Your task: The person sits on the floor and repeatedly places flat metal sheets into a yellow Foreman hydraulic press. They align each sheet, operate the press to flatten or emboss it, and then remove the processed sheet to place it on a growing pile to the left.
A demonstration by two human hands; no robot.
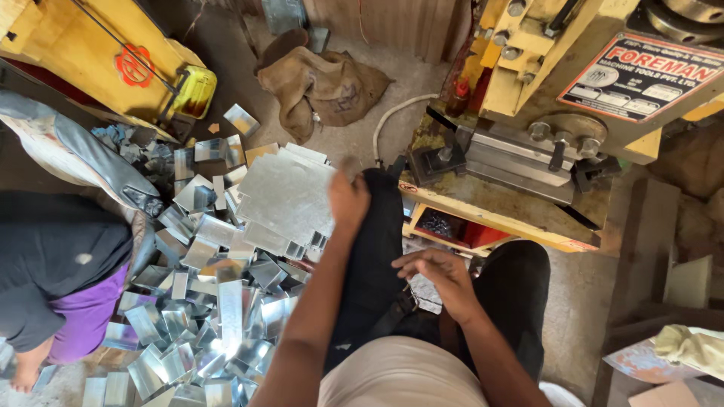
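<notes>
Right hand (441, 275): fingers curled, resting empty on dark-trousered thigh. Left hand (348, 200): reaching, blurred, grip unclear, at flat sheet stack (285, 197) atop floor's blank heap (219, 301). Best lift top sheet singly, by edge.

Both bare arms reach forward from bottom of view. Left hand (348, 197) stretched out furthest, forearm long and nearly straight, fingers curled, blurred. Right hand (440, 273) lower and nearer the body, palm down, fingers loosely bent, wrist angled inward. Hands apart.
</notes>
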